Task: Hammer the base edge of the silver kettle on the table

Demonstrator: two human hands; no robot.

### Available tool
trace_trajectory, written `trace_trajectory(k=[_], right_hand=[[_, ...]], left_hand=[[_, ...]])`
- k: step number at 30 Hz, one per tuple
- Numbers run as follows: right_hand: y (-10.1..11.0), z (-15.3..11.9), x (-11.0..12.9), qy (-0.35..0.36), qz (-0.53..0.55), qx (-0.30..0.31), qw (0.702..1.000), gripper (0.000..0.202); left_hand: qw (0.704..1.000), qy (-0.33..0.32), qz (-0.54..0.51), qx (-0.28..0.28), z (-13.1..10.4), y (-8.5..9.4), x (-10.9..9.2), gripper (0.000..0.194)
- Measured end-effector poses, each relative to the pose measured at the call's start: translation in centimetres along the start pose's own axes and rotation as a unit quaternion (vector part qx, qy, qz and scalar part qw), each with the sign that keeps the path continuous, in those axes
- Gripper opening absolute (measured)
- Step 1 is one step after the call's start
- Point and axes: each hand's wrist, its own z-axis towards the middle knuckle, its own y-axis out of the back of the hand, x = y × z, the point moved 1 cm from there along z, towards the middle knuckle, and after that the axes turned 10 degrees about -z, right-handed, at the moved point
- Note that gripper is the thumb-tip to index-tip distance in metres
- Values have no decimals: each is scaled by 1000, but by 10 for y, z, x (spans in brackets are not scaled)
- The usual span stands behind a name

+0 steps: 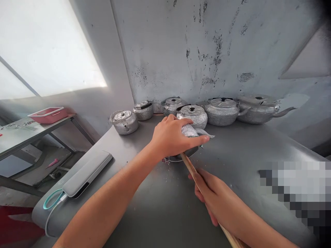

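My left hand [170, 136] is wrapped over a small silver metal kettle [189, 130], thumb stretched out to the right. The kettle lies tilted on the table, its dark round opening towards me; much of its body is hidden under the hand. A curved spout [205, 133] shows just right of it, though I cannot tell which kettle it belongs to. My right hand [207, 191] is closed around a long wooden stick [188, 164]. The stick's far end reaches the kettle's opening, and whether it touches the inside is hidden.
Several lidded metal kettles line the back: one at the left [126, 122], one close behind my left hand [193, 116], a large one at the right [256, 109]. A grey case [88, 174] with a cable lies left on the table [155, 213]. A pink basket [49, 115] stands on a side table.
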Motion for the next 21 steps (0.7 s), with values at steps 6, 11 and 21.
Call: trace_trajectory(k=[6, 11, 21], right_hand=[[0, -3, 2, -4, -26, 0, 1000, 36], [-1, -3, -1, -3, -19, -3, 1000, 35], [11, -3, -1, 86, -164, -78, 980, 30]], left_hand=[[1000, -2, 2, 0, 0, 1, 0, 75], [1000, -4, 4, 1, 0, 0, -1, 74], [993, 36, -86, 78, 11, 28, 23, 76]])
